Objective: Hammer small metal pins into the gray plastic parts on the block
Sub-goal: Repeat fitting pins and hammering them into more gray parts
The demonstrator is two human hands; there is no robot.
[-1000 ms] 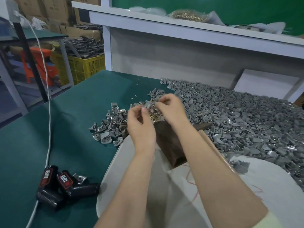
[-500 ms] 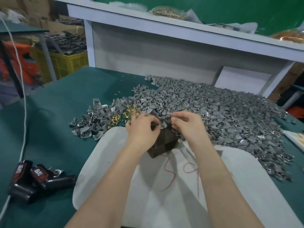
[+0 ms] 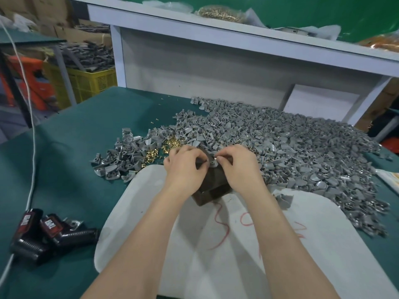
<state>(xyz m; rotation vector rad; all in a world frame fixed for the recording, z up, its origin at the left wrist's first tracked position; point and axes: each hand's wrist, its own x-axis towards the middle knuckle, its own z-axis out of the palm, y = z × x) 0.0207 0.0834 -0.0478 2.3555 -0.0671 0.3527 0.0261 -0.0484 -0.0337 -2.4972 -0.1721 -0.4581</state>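
left hand [image 3: 183,167] holds gray part [image 3: 212,164] on block [image 3: 212,187] | right hand [image 3: 239,166] pinches pin [image 3: 216,157], seemingly

Soft, bright light fell from overhead. Toward the viewer from the grip, the forearms [image 3: 155,223] threw faint, diffuse shadows across the white mat [image 3: 323,244]. Right of the grip, gray plastic parts [image 3: 319,184] caught small glints. Far beyond it, the shelf edge [image 3: 237,37] bowed with wide-angle distortion, and the yellow crate [image 3: 95,83] far left looked soft.
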